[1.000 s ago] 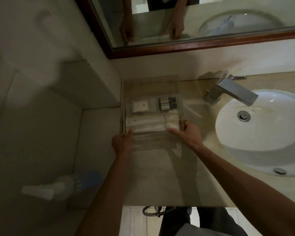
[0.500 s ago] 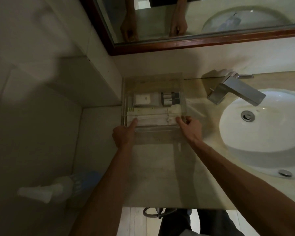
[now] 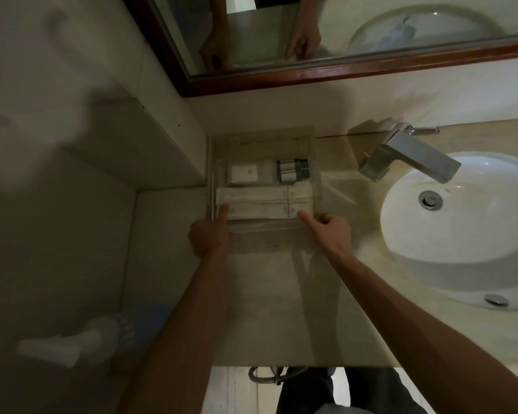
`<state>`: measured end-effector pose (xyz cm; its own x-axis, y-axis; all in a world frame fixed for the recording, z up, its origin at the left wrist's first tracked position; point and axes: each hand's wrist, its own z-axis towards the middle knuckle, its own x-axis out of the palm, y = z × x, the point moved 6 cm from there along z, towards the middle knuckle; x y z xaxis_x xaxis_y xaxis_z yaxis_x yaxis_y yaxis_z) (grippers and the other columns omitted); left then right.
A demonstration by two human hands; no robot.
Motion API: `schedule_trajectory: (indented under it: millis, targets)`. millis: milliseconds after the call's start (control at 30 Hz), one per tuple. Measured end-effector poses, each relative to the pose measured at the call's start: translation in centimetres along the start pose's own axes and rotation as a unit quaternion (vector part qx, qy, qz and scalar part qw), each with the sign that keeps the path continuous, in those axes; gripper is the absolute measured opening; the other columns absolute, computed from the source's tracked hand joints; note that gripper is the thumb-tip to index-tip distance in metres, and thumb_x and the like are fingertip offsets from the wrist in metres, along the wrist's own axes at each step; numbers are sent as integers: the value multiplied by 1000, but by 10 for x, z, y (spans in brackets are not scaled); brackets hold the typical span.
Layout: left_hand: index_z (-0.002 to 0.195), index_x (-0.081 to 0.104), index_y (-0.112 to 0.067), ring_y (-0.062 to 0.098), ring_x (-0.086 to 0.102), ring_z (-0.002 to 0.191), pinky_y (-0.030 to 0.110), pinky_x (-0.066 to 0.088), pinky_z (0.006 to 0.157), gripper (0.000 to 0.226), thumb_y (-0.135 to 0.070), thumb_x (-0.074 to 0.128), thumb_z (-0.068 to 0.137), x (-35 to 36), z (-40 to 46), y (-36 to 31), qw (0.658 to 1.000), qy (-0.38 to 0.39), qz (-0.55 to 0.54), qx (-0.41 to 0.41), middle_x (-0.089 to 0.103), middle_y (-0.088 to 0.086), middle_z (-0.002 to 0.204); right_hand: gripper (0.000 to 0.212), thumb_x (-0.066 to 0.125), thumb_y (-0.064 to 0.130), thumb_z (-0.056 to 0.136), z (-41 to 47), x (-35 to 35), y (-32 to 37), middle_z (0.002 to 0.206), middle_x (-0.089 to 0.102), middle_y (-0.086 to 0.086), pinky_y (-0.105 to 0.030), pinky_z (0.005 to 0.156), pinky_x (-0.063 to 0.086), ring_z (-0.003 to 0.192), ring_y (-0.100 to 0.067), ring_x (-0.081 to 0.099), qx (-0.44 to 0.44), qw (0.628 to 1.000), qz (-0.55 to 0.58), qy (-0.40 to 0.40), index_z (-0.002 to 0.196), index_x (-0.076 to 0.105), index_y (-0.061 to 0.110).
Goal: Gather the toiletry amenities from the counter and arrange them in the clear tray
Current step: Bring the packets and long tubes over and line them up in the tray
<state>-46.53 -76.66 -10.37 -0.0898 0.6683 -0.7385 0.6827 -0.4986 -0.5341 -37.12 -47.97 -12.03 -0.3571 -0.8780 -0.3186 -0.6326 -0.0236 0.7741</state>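
Tray (image 3: 317, 186), four toiletries, two hands (image 3: 210, 236).

Both forearms are bare from the wrist to the near edge of the view, with no sleeve, watch, bracelet or ring to be seen on the left hand (image 3: 210, 236) or the right hand (image 3: 331, 231). Below the near edge of the counter, dark trousers (image 3: 368, 392) show, and a pale piece of clothing sits at the very bottom of the view
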Motion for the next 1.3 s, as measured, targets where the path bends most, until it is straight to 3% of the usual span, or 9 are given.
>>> schedule_trajectory:
  millis: [133, 267, 333, 500, 767, 867, 967, 1200, 1300]
  targets:
    - [69, 70, -1, 33, 67, 75, 32, 47, 64, 51, -50, 73, 80, 7, -4, 12, 993, 2, -106, 45, 70, 18, 74, 41, 76, 46, 82, -6, -3, -1, 93, 75, -3, -27, 72, 61, 78, -12, 73, -11, 1000, -5, 1, 102, 74, 10]
    - [89, 76, -1, 12, 61, 69, 14, 46, 59, 25, -25, 78, 81, 14, -10, 19, 975, 28, -218, 17, 71, 7, 77, 39, 72, 42, 86, -3, 1, 0, 100, 74, -7, -35, 82, 61, 85, -15, 71, -13, 1000, -3, 2, 107, 73, 8]
    - [94, 76, 0, 9, 61, 69, 21, 48, 66, 24, -18, 80, 79, 21, -7, 20, 960, 43, -276, -6, 70, 4, 76, 38, 71, 41, 87, 0, 5, 2, 103, 74, -7, -36, 84, 60, 88, -15, 71, -11, 1000, 10, 2, 108, 72, 9]
    - [84, 71, -4, 2, 44, 46, 22, 38, 53, 6, -7, 76, 82, 29, -7, 9, 941, 67, -331, -22, 53, 1, 59, 42, 72, 43, 86, 12, 10, 8, 104, 73, -4, -34, 87, 58, 91, -16, 69, 14, 998, 49, -20, 112, 72, 10]
    - [70, 65, -17, 7, 46, 49, 18, 39, 45, 22, 1, 72, 81, 47, -4, 0, 904, 111, -401, -103, 55, 0, 58, 31, 74, 35, 87, 17, 23, 12, 91, 73, -3, -28, 68, 59, 73, -11, 67, 79, 979, 188, 9, 107, 73, 10]
    - [69, 62, -15, 9, 51, 56, 20, 41, 52, 24, 4, 70, 81, 52, -8, -8, 878, 134, -445, -119, 57, 1, 65, 15, 69, 16, 90, 11, 31, 18, 72, 64, 1, -21, 45, 47, 50, -5, 57, 121, 937, 324, 54, 102, 70, 7]
    - [72, 62, -14, 9, 55, 62, 19, 43, 53, 20, 2, 69, 82, 54, -8, -14, 862, 142, -465, -145, 60, 2, 70, 3, 64, 8, 91, 15, 38, 21, 69, 53, 3, -19, 43, 32, 50, -5, 41, 161, 890, 417, 92, 92, 64, 11]
    - [78, 62, -14, 7, 57, 65, 13, 45, 47, 16, 0, 66, 86, 58, -9, -15, 858, 161, -463, -153, 62, 1, 76, 13, 59, 11, 95, 20, 41, 22, 63, 43, 4, -18, 42, 27, 51, -7, 33, 172, 867, 452, 123, 83, 57, 15]
    - [75, 61, -16, 7, 57, 59, 15, 45, 47, 19, 0, 67, 85, 53, -12, -18, 873, 159, -445, -122, 62, 0, 68, 4, 66, 16, 91, 20, 36, 18, 67, 49, 2, -19, 42, 34, 49, -7, 41, 171, 903, 367, 143, 94, 64, 14]
